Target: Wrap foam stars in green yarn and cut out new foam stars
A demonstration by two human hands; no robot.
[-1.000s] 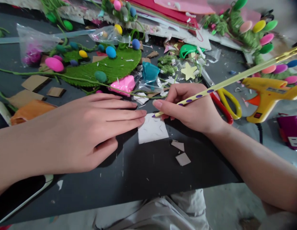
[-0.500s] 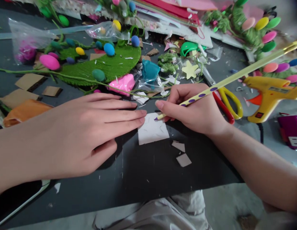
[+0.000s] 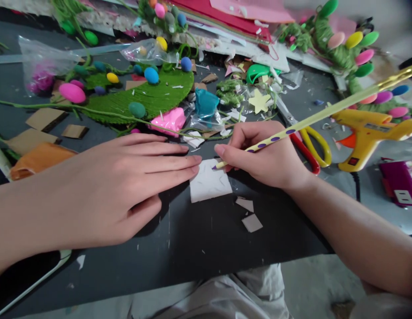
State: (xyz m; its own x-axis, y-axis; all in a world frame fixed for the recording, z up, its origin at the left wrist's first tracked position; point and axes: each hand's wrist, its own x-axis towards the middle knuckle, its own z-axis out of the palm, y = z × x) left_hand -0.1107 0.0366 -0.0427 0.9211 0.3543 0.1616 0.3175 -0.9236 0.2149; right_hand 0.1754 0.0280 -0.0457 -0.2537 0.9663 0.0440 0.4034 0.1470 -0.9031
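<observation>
My left hand (image 3: 119, 186) lies flat on the dark table (image 3: 199, 239), fingers stretched out, their tips pressing the left edge of a small white paper square (image 3: 210, 185). My right hand (image 3: 269, 153) is closed around a long yellow pencil with purple dots (image 3: 312, 117). The pencil's tip touches the top of the white square, close to my left fingertips. Two small white paper scraps (image 3: 249, 215) lie just below the square.
Red-and-yellow scissors (image 3: 310, 148) and a yellow glue gun (image 3: 368, 135) lie right of my right hand. Behind are a green yarn-wrapped shape (image 3: 149, 95) with coloured foam eggs, plastic bags, cardboard scraps (image 3: 46, 118), a purple box (image 3: 400, 181) and coloured sheets. The table edge runs close to my lap.
Both hands have stayed almost in place. The pencil tip has shifted only slightly on the white paper square.
</observation>
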